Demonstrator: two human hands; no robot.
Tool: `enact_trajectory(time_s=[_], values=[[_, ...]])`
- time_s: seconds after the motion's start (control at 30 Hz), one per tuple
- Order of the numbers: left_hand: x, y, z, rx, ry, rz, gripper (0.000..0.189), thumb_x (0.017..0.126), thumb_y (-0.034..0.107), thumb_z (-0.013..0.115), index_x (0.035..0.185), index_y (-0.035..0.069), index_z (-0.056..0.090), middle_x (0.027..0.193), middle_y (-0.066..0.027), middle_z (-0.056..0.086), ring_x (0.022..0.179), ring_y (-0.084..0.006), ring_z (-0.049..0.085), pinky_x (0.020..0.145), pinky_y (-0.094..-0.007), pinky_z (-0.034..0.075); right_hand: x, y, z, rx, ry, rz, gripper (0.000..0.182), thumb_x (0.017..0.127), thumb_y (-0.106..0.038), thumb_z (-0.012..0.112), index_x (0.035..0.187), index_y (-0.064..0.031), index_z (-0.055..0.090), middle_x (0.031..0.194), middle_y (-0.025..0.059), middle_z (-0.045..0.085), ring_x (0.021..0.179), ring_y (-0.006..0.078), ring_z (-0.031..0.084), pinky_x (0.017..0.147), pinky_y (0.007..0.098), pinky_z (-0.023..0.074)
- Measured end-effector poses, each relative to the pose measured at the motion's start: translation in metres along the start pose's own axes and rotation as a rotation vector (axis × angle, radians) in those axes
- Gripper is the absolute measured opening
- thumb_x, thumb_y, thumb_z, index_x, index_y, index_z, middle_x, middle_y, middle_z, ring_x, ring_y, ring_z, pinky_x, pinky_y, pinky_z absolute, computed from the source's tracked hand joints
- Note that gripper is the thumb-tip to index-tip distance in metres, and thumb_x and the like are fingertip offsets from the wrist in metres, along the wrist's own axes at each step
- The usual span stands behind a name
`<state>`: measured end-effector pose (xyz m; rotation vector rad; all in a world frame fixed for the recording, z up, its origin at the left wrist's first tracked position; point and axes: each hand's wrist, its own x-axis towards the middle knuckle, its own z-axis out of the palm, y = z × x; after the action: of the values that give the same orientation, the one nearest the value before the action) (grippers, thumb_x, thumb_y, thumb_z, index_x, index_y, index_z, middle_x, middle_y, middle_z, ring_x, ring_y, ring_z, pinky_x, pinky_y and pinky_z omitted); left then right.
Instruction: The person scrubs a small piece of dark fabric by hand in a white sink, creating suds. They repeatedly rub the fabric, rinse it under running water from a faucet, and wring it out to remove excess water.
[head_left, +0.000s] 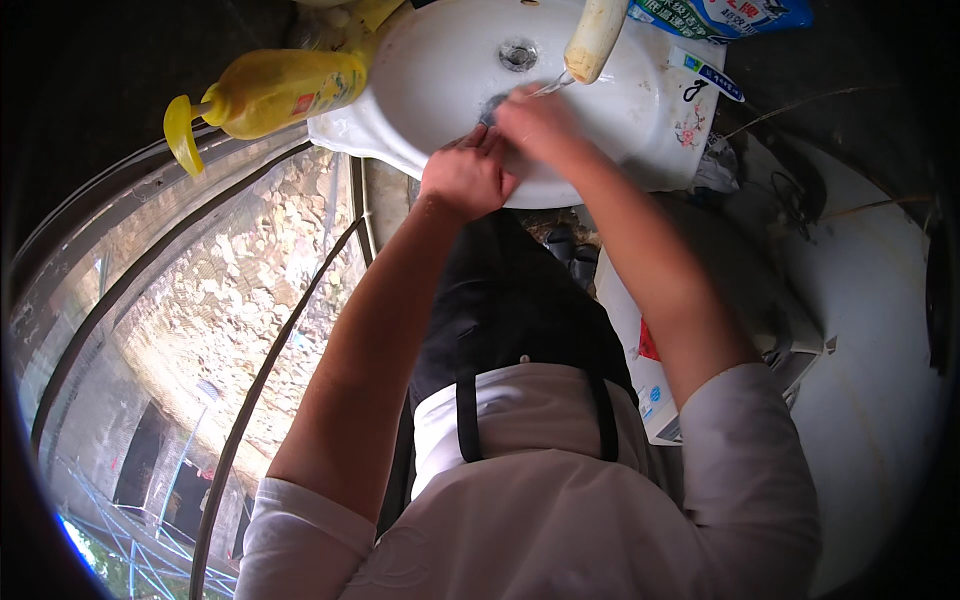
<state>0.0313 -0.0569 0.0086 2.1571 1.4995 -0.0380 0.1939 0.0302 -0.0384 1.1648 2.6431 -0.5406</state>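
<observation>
Both my hands are over the white ceramic washbasin (442, 82). My left hand (466, 174) is at the near rim, its fingers curled and pointing inward at a small dark grey item (491, 110), mostly hidden and too unclear to name. My right hand (541, 126), blurred by motion, lies against the left fingertips and the same item. What its fingers do is hidden. Water (553, 84) runs from a cream-coloured spout (592, 45) onto the right hand. Farther in, a metal drain (518, 55) shows in the bowl.
A yellow pump bottle (289, 91) lies at the basin's left. A toothpaste tube (705, 73) and a black loop (695, 91) rest on the right rim, below a blue printed bag (727, 19). A window with mesh (240, 285) is at left; a white box (652, 390) stands below right.
</observation>
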Motion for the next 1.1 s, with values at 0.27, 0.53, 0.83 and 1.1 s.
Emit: enact_trajectory(time_s=[0.27,0.53,0.83,1.1], values=[[0.005,0.002,0.003,-0.098,0.039,0.001,0.040,0.085,0.029,0.057,0.114,0.004,0.068,0.127,-0.0142,0.067,0.121,-0.0264,0.063,0.099,-0.0373,0.053,0.014,-0.005,0.000,0.041,-0.071,-0.095,0.018,0.086,-0.018,0.059,0.090,-0.0074,0.074,0.100,0.0102,0.070,0.104,0.0293,0.064,0.087,0.0497,0.0523],[0.003,0.000,0.014,0.033,0.127,0.055,0.043,0.088,0.032,0.054,0.119,0.005,0.066,0.130,-0.0136,0.065,0.124,-0.0261,0.061,0.099,-0.0375,0.053,0.019,0.029,0.018,-0.072,0.013,0.301,0.018,0.086,-0.023,0.063,0.091,-0.0112,0.075,0.103,0.0056,0.071,0.102,0.0284,0.062,0.082,0.0449,0.0497],[0.003,0.000,0.016,0.081,0.232,0.081,0.037,0.086,0.028,0.056,0.113,0.005,0.067,0.122,-0.0092,0.070,0.119,-0.0241,0.064,0.094,-0.0380,0.055,0.011,0.037,0.010,0.153,0.098,0.433,0.024,0.090,-0.022,0.054,0.096,-0.0108,0.075,0.109,0.0120,0.070,0.105,0.0295,0.063,0.087,0.0510,0.0490],[0.002,-0.005,0.019,0.034,0.232,0.071,0.037,0.084,0.027,0.057,0.113,0.005,0.066,0.122,-0.0130,0.069,0.117,-0.0265,0.064,0.094,-0.0391,0.055,0.014,0.024,0.002,-0.059,-0.021,0.148,0.031,0.096,-0.030,0.051,0.100,-0.0090,0.074,0.114,0.0049,0.070,0.112,0.0311,0.063,0.093,0.0495,0.0507]])
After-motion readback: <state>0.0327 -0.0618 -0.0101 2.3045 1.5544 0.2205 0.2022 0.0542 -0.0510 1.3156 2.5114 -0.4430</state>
